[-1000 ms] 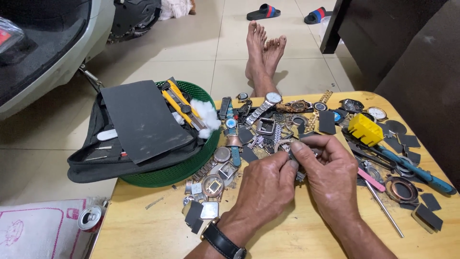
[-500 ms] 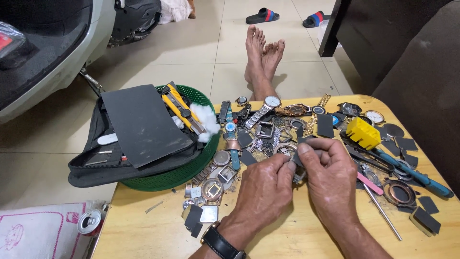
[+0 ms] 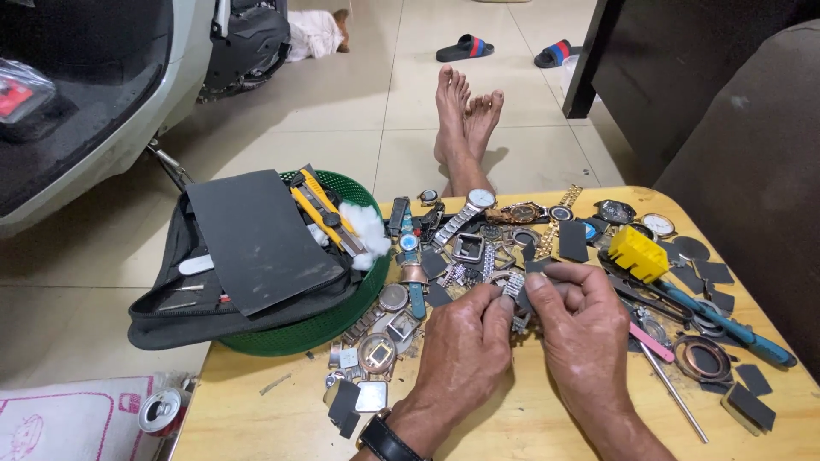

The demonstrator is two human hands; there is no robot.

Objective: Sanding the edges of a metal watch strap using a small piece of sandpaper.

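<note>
Both of my hands meet over the middle of a wooden table [image 3: 256, 410]. My left hand [image 3: 465, 346], with a black wristwatch on its wrist, pinches a piece of metal watch band [image 3: 512, 284] between thumb and fingers. My right hand [image 3: 581, 329] grips a small dark grey square piece [image 3: 540, 275] pressed against that band. Just beyond the fingers lies a heap of watch parts [image 3: 461, 248]: cases, bands and buckles. A silver wristwatch [image 3: 478, 201] lies at the far edge.
A green basket [image 3: 342, 320] holds a black tool pouch [image 3: 196, 299], a dark sheet, a yellow-handled tool [image 3: 320, 213] and cotton. A yellow block [image 3: 636, 252], blue-handled tool [image 3: 726, 320], pink tool and metal rod lie right. My feet, sandals, a scooter and a can lie beyond.
My hands have drawn slightly toward me and closer together, still working the band piece. The things on the table have not moved.
</note>
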